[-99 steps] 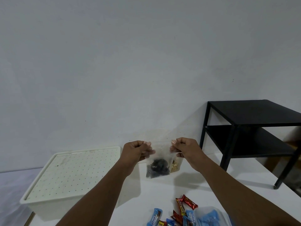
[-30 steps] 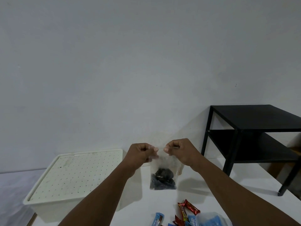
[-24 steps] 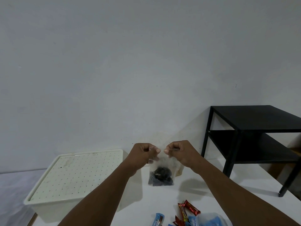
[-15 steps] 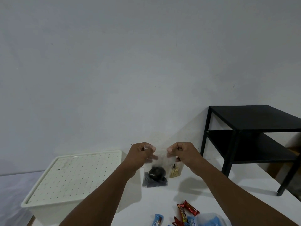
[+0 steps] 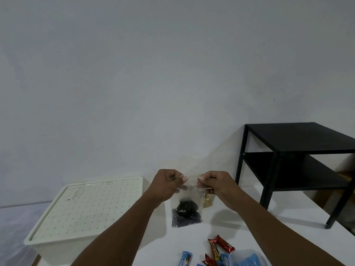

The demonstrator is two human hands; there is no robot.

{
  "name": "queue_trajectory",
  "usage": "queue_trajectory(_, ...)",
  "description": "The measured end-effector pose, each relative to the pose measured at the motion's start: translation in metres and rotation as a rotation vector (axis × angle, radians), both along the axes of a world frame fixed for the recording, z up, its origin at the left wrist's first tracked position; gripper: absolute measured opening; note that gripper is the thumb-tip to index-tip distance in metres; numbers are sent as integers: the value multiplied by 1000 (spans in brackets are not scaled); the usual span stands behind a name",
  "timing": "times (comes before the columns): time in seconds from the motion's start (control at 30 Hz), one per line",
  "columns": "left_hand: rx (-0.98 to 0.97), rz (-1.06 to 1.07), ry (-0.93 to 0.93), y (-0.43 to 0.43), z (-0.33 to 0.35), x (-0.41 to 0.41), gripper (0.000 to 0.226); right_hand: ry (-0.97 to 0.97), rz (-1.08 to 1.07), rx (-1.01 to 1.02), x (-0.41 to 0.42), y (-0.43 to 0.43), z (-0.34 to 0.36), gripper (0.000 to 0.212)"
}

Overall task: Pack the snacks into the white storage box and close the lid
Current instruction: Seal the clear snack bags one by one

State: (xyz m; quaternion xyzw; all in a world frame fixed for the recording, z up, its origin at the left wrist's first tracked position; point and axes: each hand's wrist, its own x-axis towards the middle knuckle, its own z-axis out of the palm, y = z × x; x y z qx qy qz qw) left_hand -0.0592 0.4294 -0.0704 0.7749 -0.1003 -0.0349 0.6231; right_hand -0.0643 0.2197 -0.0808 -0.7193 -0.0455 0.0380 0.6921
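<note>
I hold a clear plastic bag (image 5: 189,203) with dark cookies at its bottom up above the white table (image 5: 226,225). My left hand (image 5: 168,184) pinches the bag's top edge at the left. At the right end of that edge my right hand (image 5: 216,184) pinches it too. The white storage box (image 5: 84,208) stands at the left with its dotted lid on. Red and blue wrapped snack bars (image 5: 219,248) lie near the table's front edge. A second small bag of pale snacks (image 5: 208,201) shows behind the held bag.
A black two-shelf side table (image 5: 295,160) stands on the white table at the right, against the plain wall. A bluish plastic bag (image 5: 247,258) lies by the snack bars at the bottom edge.
My hands came close together along the bag's top edge, then eased slightly apart. The bag swung a little and hangs lower in the view now.
</note>
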Motion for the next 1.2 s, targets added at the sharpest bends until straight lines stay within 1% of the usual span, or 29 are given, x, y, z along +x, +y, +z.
queue_trajectory(0.1,-35,31,16,0,-4,-1,29,-31,-49,-30,-2,-2,0,15)
queue_trajectory(0.2,-73,34,19,3,-6,-2,24,-33,-79,-48,-2,-6,1,13)
queue_trajectory(0.27,-51,50,6,5,-7,0,21,-23,-83,-48,-1,-9,2,10)
queue_trajectory(0.37,25,87,-16,3,-8,3,25,-24,-141,-42,0,-7,2,11)
queue_trajectory(0.43,42,55,-4,0,-5,3,28,-27,-187,-78,2,-5,1,8)
queue_trajectory(0.5,2,-20,54,-2,0,-2,31,-12,-194,-93,1,-6,3,7)
queue_trajectory(0.63,-97,-142,265,-4,8,-12,47,20,-118,-61,-2,-9,7,10)
queue_trajectory(0.7,-101,-147,300,-5,8,-12,43,6,-73,-57,-3,-9,8,10)
queue_trajectory(0.8,-77,-160,275,-7,6,-12,29,-5,-42,-65,-5,-6,11,11)
queue_trajectory(0.9,-68,-170,264,-11,4,-11,24,3,-42,-35,-5,-4,12,14)
queue_trajectory(1.0,-19,-153,208,-17,3,-9,23,30,-58,-5,-5,-2,11,28)
queue_trajectory(1.03,-8,-152,186,-19,1,-9,23,33,-62,1,-5,-1,10,30)
queue_trajectory(1.2,-15,-119,149,-24,-3,-8,24,35,-38,88,-5,-4,7,20)
